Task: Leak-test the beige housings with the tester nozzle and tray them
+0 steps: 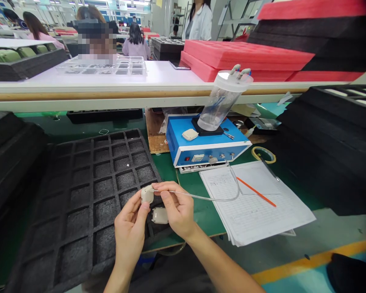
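Observation:
Between the thumb and fingers of my left hand (130, 226) is a small beige plastic housing (147, 194). My right hand (179, 209) pinches the end of a thin clear tube (207, 199) against the housing's upper right side. Whether the tube's tip goes inside the housing is hidden by my fingers. From there the tube curves right and up to the front of a blue box-shaped machine (207, 140). Just below the hands is a second beige housing (160, 215), partly behind my right hand, near the corner of a black foam tray (79, 203).
On the machine are a clear cylinder (215, 106) and a beige piece (190, 134). Written sheets (232, 211) with an orange stick (256, 191) lie right, near a tape roll (264, 155). Black foam stacks flank both sides. A shelf (110, 95) crosses behind, bearing red foam trays (244, 55); people sit beyond.

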Action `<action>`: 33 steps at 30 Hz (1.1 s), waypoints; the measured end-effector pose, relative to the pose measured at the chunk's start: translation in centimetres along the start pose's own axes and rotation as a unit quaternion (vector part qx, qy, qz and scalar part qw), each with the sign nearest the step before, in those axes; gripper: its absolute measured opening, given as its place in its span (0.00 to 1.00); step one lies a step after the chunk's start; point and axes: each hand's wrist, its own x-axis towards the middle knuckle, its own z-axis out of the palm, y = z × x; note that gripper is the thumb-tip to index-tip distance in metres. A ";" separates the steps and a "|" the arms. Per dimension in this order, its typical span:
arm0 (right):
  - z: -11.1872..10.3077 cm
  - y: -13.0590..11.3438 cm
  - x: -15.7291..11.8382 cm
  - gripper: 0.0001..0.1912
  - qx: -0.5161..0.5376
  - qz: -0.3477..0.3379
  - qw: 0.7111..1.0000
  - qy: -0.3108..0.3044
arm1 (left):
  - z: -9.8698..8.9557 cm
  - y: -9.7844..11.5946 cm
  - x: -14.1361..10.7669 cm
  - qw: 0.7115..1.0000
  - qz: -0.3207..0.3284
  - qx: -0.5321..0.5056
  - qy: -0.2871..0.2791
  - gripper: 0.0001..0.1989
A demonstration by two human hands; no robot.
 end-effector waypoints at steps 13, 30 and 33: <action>0.0 0.0 0.0 0.09 -0.005 0.010 1.000 0.002 | 0.0 0.1 -0.1 1.000 -0.004 -0.005 0.001 0.24; 0.0 0.1 0.0 0.08 -0.008 0.007 1.000 0.002 | 0.1 0.3 0.0 1.000 -0.007 0.000 0.000 0.24; 0.0 0.1 0.1 0.09 -0.011 0.007 1.000 0.002 | 0.1 0.3 0.0 1.000 -0.008 0.000 0.001 0.25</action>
